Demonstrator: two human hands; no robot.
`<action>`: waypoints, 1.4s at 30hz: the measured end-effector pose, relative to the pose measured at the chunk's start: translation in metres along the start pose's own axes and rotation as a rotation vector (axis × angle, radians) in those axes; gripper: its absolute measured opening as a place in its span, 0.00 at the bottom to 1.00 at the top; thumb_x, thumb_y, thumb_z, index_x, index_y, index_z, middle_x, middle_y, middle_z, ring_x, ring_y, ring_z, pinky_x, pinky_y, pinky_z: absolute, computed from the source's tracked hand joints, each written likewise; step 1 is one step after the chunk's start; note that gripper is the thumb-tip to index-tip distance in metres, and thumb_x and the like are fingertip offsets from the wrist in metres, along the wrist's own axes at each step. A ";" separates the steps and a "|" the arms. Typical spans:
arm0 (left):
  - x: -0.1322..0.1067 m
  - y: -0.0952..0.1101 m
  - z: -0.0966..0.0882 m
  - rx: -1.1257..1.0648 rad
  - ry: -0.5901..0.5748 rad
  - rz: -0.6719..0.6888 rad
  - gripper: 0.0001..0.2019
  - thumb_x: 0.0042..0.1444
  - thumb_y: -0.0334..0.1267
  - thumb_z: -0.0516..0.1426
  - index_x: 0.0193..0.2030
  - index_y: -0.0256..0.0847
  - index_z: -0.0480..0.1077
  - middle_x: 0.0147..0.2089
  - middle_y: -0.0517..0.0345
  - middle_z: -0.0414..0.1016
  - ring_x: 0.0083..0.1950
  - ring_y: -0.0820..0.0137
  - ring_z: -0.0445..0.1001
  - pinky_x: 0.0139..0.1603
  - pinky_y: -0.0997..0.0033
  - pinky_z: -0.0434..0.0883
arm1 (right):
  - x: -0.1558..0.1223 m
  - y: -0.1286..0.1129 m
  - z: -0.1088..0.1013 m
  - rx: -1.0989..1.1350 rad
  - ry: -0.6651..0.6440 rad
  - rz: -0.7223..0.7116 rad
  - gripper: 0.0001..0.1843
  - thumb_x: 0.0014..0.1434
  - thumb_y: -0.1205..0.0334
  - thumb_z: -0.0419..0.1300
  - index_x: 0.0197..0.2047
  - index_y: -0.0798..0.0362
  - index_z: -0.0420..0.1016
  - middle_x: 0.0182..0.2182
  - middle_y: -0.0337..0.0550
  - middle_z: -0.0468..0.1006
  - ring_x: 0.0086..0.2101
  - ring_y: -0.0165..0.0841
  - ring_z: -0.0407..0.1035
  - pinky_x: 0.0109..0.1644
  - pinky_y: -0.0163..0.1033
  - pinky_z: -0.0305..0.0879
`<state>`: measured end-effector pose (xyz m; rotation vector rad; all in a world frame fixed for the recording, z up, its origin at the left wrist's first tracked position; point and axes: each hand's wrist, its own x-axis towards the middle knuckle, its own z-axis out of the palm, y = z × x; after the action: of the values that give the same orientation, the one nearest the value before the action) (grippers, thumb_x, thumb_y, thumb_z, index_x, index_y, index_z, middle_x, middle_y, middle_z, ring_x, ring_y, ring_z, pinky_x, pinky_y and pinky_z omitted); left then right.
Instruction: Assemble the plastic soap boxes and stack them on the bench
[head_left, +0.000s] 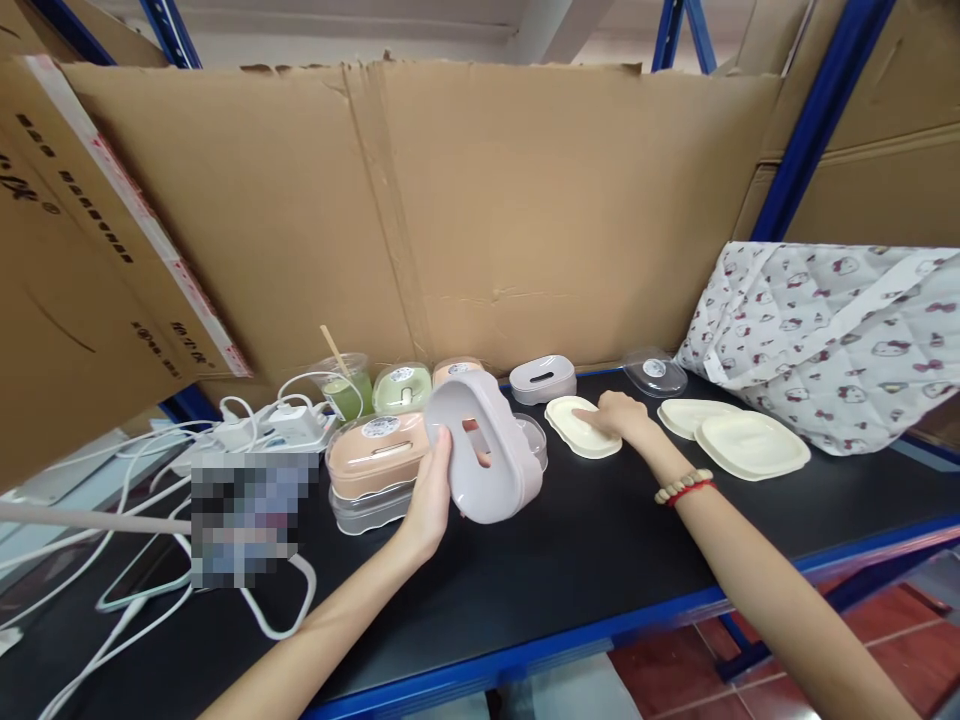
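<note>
the biggest thing we see is a wall of brown cardboard (465, 210) standing at the back of the table. blue shelf posts (814, 130) rise behind it, with more cardboard boxes on the right. the black table (570, 570) has a blue front edge, and past that edge there is a red floor (825, 660).

on the far right of the table lies a white padded cloth (832, 330) with small cat pictures. on the left is a tangle of white cables (289, 425).

near the middle, close to us, our left hand (429, 498) holds a grey shell (504, 470) by its left rim. the thumb is on the rim in front and the fingers curl behind; we can see them through the slot in the shell. the shell is tipped up on its side, so its hollow faces us. its long side runs from up-left and far away to down-right and near us. we cannot tell if its low edge touches the table.

just left of it, a pink box (375, 450) sits on top of a clear box (367, 508).

our right hand (619, 412) lies flat, palm down, fingers spread a little, on a cream lid (577, 432) that lies flat on the table. its long side runs from far left to near right. two more cream lids (750, 447) lie to the right, one partly over the other.

at the back are a grey box (541, 378), a clear lid (654, 372), a green box (403, 387) and a cup of green drink (346, 392).

the right wrist wears a bead bracelet (684, 487).
</note>
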<state>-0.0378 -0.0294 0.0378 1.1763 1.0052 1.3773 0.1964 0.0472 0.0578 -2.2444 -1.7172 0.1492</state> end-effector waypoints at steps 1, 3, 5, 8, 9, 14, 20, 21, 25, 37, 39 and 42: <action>0.001 0.000 -0.001 -0.013 0.010 0.013 0.35 0.43 0.67 0.52 0.43 0.36 0.70 0.25 0.56 0.76 0.31 0.62 0.75 0.28 0.69 0.70 | 0.001 0.001 0.001 0.003 -0.023 0.009 0.15 0.44 0.51 0.65 0.29 0.55 0.77 0.28 0.54 0.78 0.35 0.46 0.74 0.35 0.43 0.68; 0.002 0.000 -0.002 -0.040 0.007 0.033 0.35 0.44 0.67 0.53 0.44 0.35 0.70 0.26 0.55 0.76 0.34 0.61 0.76 0.33 0.67 0.71 | 0.001 0.002 0.003 0.003 -0.075 0.020 0.10 0.44 0.55 0.65 0.27 0.53 0.78 0.28 0.49 0.79 0.34 0.42 0.75 0.34 0.39 0.67; 0.002 0.001 -0.002 -0.070 0.004 0.033 0.35 0.43 0.66 0.54 0.44 0.35 0.70 0.27 0.54 0.77 0.36 0.60 0.76 0.36 0.65 0.72 | 0.001 0.003 0.003 0.017 -0.088 0.010 0.05 0.45 0.62 0.63 0.29 0.50 0.79 0.31 0.45 0.80 0.35 0.39 0.75 0.35 0.37 0.67; 0.003 0.003 0.000 -0.119 0.007 0.025 0.34 0.42 0.66 0.55 0.44 0.35 0.71 0.28 0.54 0.77 0.37 0.59 0.77 0.38 0.63 0.73 | 0.002 0.004 0.003 0.022 -0.054 0.000 0.11 0.47 0.65 0.60 0.35 0.48 0.79 0.39 0.44 0.80 0.40 0.39 0.74 0.39 0.37 0.67; 0.003 0.003 0.000 -0.135 0.008 0.024 0.34 0.41 0.66 0.56 0.43 0.35 0.71 0.28 0.54 0.77 0.37 0.58 0.77 0.38 0.63 0.73 | 0.003 0.004 0.003 0.019 -0.044 0.004 0.11 0.47 0.64 0.60 0.37 0.48 0.79 0.40 0.45 0.79 0.41 0.40 0.73 0.40 0.39 0.67; 0.003 0.001 0.000 -0.171 -0.027 0.021 0.32 0.41 0.65 0.56 0.39 0.36 0.72 0.29 0.53 0.78 0.39 0.58 0.77 0.41 0.62 0.73 | 0.007 0.006 0.004 0.079 -0.094 0.070 0.16 0.40 0.60 0.66 0.36 0.52 0.77 0.35 0.49 0.80 0.37 0.43 0.74 0.39 0.44 0.68; 0.002 0.001 0.000 -0.173 -0.037 0.004 0.32 0.41 0.65 0.56 0.39 0.36 0.73 0.31 0.51 0.79 0.41 0.57 0.77 0.43 0.61 0.73 | 0.006 0.007 -0.008 0.179 -0.093 0.047 0.06 0.49 0.61 0.59 0.27 0.55 0.75 0.27 0.47 0.78 0.29 0.38 0.74 0.33 0.39 0.68; 0.002 0.001 0.000 -0.178 -0.030 0.002 0.32 0.41 0.65 0.56 0.40 0.35 0.73 0.33 0.51 0.79 0.42 0.56 0.76 0.44 0.60 0.73 | 0.005 0.005 -0.010 0.210 -0.048 0.019 0.08 0.51 0.60 0.56 0.29 0.54 0.75 0.29 0.47 0.79 0.32 0.38 0.74 0.36 0.38 0.68; 0.002 -0.001 -0.001 -0.169 -0.019 0.014 0.33 0.44 0.65 0.55 0.44 0.35 0.72 0.41 0.48 0.79 0.48 0.55 0.74 0.49 0.58 0.71 | -0.010 -0.016 -0.010 0.707 0.259 -0.212 0.14 0.54 0.53 0.53 0.38 0.53 0.71 0.39 0.46 0.78 0.41 0.37 0.71 0.43 0.40 0.67; -0.006 0.011 0.000 0.041 0.129 0.097 0.18 0.57 0.48 0.51 0.50 0.44 0.68 0.56 0.54 0.70 0.62 0.63 0.62 0.59 0.66 0.62 | -0.091 -0.065 0.007 1.322 -0.610 -0.464 0.34 0.55 0.34 0.41 0.54 0.48 0.64 0.44 0.45 0.75 0.43 0.40 0.71 0.38 0.42 0.70; -0.008 0.010 -0.001 0.082 0.117 0.162 0.17 0.57 0.49 0.51 0.50 0.44 0.67 0.53 0.55 0.71 0.59 0.63 0.65 0.57 0.67 0.64 | -0.090 -0.063 0.006 1.306 -0.522 -0.521 0.33 0.51 0.37 0.53 0.53 0.49 0.65 0.44 0.44 0.75 0.43 0.39 0.71 0.41 0.42 0.70; -0.010 0.010 -0.001 0.112 0.107 0.233 0.16 0.55 0.49 0.53 0.47 0.44 0.67 0.50 0.56 0.73 0.54 0.65 0.69 0.52 0.69 0.67 | -0.089 -0.063 0.008 1.254 -0.361 -0.594 0.31 0.41 0.52 0.68 0.48 0.50 0.67 0.39 0.42 0.76 0.40 0.36 0.72 0.42 0.39 0.70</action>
<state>-0.0402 -0.0405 0.0463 1.3484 1.0575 1.5975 0.1114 -0.0216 0.0606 -0.8036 -1.6112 1.1485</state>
